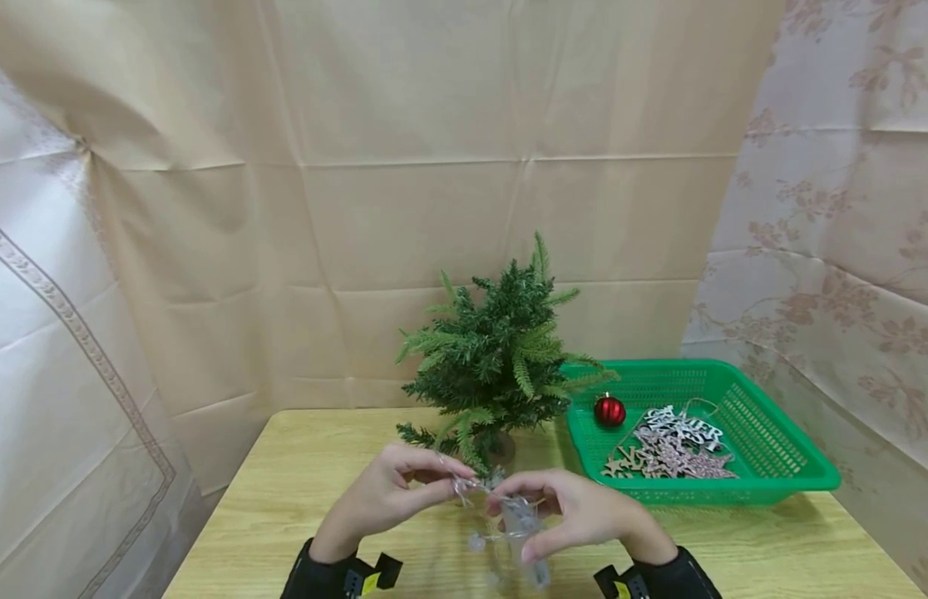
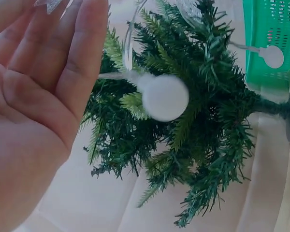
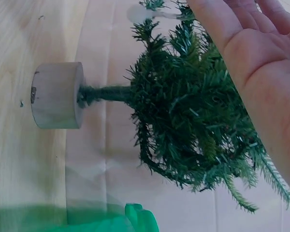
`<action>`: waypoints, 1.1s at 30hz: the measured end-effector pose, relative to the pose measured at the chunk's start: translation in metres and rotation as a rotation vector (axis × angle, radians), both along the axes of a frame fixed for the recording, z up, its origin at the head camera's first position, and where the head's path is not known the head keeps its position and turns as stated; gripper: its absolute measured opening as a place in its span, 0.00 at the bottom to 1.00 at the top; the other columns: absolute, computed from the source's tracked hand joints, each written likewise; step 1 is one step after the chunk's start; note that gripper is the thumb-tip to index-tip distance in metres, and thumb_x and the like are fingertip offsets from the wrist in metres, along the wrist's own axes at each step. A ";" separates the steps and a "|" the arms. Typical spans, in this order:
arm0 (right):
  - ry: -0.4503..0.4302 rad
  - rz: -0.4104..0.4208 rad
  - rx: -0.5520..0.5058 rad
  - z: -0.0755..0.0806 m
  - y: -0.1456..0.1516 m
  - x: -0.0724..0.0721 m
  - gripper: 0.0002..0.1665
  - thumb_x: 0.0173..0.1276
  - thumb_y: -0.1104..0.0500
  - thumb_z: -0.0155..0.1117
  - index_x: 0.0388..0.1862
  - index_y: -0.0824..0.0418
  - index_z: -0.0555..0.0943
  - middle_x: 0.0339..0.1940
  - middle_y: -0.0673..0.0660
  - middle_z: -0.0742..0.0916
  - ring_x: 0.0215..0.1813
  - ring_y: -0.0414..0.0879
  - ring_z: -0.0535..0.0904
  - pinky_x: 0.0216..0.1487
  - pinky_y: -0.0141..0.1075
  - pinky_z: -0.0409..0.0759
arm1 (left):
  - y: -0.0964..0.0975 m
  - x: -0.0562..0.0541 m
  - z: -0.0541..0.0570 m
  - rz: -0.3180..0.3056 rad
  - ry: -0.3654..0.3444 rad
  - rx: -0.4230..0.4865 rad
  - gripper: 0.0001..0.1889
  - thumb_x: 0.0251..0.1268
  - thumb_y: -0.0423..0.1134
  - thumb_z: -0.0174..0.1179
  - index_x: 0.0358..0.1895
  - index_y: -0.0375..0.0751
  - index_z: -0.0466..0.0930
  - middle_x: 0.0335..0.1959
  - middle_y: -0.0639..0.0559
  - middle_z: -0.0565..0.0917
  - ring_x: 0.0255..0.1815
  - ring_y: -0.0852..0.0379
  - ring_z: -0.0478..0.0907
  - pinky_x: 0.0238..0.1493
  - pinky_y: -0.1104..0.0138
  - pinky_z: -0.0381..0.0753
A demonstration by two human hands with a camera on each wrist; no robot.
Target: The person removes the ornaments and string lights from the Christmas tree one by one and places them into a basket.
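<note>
Between the two hands, in front of the tree, is a string of lights (image 1: 476, 542) with clear wire and white round bulbs. My left hand (image 1: 389, 491) pinches part of its wire between thumb and fingers. A clear, tube-like piece (image 1: 522, 526) of the light string is in my right hand (image 1: 587, 509), gripped by thumb and fingers; its exact kind is unclear. One white bulb (image 2: 165, 98) dangles beside the left hand in the left wrist view. Behind the hands stands a small artificial Christmas tree (image 1: 494, 349) on a round wooden base (image 3: 58, 95).
To the right of the tree sits a green plastic basket (image 1: 797, 453). Inside are a red bauble (image 1: 609, 410) and a pile of flat, glittery ornaments (image 1: 681, 449). The wooden table (image 1: 299, 466) meets a beige cloth (image 1: 404, 225) at its back edge.
</note>
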State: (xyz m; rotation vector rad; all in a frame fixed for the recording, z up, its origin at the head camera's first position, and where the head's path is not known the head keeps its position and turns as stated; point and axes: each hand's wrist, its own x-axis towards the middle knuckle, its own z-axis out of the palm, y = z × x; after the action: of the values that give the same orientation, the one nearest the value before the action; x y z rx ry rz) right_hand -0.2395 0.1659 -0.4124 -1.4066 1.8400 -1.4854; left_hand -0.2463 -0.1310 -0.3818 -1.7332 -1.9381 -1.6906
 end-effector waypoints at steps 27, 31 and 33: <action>0.191 -0.080 -0.278 0.028 0.069 0.006 0.31 0.74 0.67 0.63 0.71 0.75 0.65 0.63 0.67 0.80 0.58 0.57 0.82 0.49 0.49 0.86 | 0.024 0.003 -0.012 0.080 -0.049 -0.259 0.10 0.75 0.40 0.61 0.52 0.44 0.88 0.42 0.57 0.89 0.29 0.64 0.82 0.25 0.73 0.79; 0.161 -0.158 -0.318 0.031 0.078 0.009 0.31 0.75 0.66 0.61 0.72 0.75 0.65 0.65 0.66 0.79 0.59 0.58 0.82 0.49 0.49 0.86 | 0.036 0.005 -0.016 0.131 0.007 -0.235 0.10 0.75 0.39 0.61 0.51 0.43 0.88 0.41 0.58 0.89 0.30 0.67 0.83 0.27 0.71 0.83; 0.159 -0.197 -0.333 0.033 0.081 0.010 0.30 0.76 0.67 0.61 0.72 0.74 0.65 0.65 0.65 0.79 0.59 0.58 0.82 0.48 0.49 0.86 | 0.041 0.007 -0.018 0.149 0.000 -0.229 0.09 0.74 0.40 0.62 0.50 0.44 0.89 0.41 0.58 0.90 0.30 0.68 0.83 0.28 0.70 0.84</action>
State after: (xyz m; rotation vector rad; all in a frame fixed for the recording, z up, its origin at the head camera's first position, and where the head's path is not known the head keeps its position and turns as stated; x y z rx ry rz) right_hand -0.2290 0.2472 -0.3799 -1.5689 1.9387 -1.8998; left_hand -0.2393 -0.0896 -0.3998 -1.6037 -2.2755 -1.4709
